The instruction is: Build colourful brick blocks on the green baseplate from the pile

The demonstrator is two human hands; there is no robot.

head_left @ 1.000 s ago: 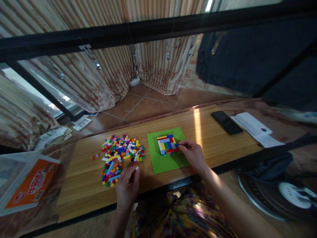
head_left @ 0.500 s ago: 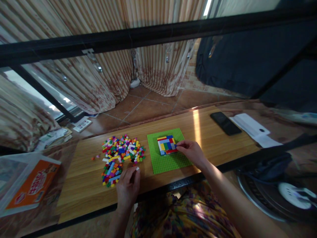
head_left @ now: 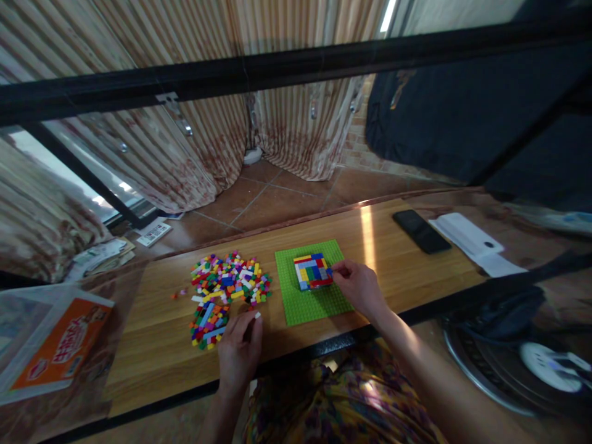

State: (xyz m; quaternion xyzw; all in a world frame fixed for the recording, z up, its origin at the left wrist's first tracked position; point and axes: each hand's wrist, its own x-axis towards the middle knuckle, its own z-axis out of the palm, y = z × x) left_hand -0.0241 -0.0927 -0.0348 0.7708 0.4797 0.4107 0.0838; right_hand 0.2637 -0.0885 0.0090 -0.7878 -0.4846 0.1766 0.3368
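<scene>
barely shifted, right hand [head_left: 358, 285] pinches at the brick block [head_left: 312, 271]; left hand [head_left: 239, 349] grips a white brick [head_left: 257, 315].

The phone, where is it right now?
In the head view the phone lies far right on the table, beside a white paper, beyond the right hand.

Black phone [head_left: 421, 230] beside white paper [head_left: 476, 241]; orange booklet [head_left: 50, 356] far left.

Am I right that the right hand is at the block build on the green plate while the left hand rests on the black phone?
Not quite: in the head view the left hand holds a small white brick near the loose bricks; the phone lies untouched.
</scene>
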